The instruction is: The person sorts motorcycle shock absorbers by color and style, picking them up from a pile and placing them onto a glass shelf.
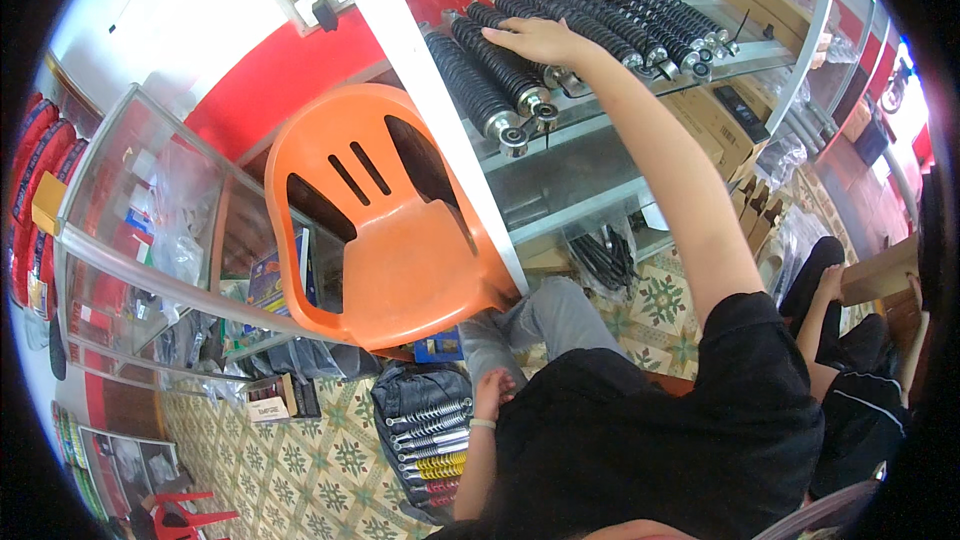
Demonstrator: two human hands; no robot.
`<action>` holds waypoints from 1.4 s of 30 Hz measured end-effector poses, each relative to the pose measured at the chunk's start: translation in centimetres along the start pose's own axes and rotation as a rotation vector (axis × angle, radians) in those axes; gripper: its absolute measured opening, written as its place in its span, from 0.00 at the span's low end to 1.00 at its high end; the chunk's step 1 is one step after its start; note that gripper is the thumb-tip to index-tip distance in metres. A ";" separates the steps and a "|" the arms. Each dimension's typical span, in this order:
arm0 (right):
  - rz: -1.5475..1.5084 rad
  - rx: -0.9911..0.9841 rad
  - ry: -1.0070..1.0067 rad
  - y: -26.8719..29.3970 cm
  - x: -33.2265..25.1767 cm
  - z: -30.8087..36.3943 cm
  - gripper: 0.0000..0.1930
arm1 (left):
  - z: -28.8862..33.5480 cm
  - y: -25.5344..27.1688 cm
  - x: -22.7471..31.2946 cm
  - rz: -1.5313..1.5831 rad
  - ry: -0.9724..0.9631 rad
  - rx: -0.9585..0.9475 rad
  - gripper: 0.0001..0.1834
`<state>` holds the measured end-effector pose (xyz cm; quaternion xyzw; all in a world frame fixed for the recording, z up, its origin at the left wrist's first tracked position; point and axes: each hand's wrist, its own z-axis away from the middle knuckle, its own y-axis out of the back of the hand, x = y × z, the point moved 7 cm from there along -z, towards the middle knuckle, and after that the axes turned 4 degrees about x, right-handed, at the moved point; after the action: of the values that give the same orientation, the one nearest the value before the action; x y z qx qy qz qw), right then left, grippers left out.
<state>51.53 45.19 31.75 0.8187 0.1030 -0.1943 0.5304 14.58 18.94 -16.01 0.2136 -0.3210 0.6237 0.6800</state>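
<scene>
A row of black coil-spring shock absorbers [469,90] lies side by side on a glass shelf [640,90]. My right hand [537,43] rests across the tops of the springs, fingers stretched out, gripping none of them. Low down by my grey-trousered leg hangs my left hand [491,392], its fingers loosely bent and apart, with nothing visible in it; a pale band circles the wrist. Below and left of that hand, more shock absorbers [432,443], with silver, yellow and red springs, lie on a dark bag [398,389] on the floor.
An orange plastic chair [410,250] stands left of the shelf, beside a white post [440,110]. Farther left is a glass display case [140,190]. Cardboard boxes [710,125] fill the lower right shelf. Another person [860,390] sits at the right, holding a cardboard piece.
</scene>
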 end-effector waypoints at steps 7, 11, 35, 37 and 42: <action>0.397 0.031 -0.133 5.9 7.5 1.0 0.35 | -0.3 0.1 -0.2 -0.007 0.003 0.003 0.13; 0.325 -0.129 -0.301 5.2 10.8 0.8 0.37 | -0.1 0.5 -0.5 0.003 0.021 0.021 0.13; 0.288 0.107 0.081 5.2 1.0 2.2 0.37 | -0.9 0.5 -1.1 0.045 0.026 -0.007 0.15; 0.206 0.008 0.177 2.3 -4.2 2.9 0.35 | -0.4 0.2 -0.8 0.070 0.025 -0.002 0.15; 0.221 -0.187 0.217 -3.0 -7.6 1.8 0.39 | 0.5 0.2 0.5 0.111 -0.029 0.016 0.15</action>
<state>43.21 45.11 31.87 0.7882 0.0866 -0.0349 0.6083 14.36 19.03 -15.32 0.2102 -0.3372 0.6597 0.6379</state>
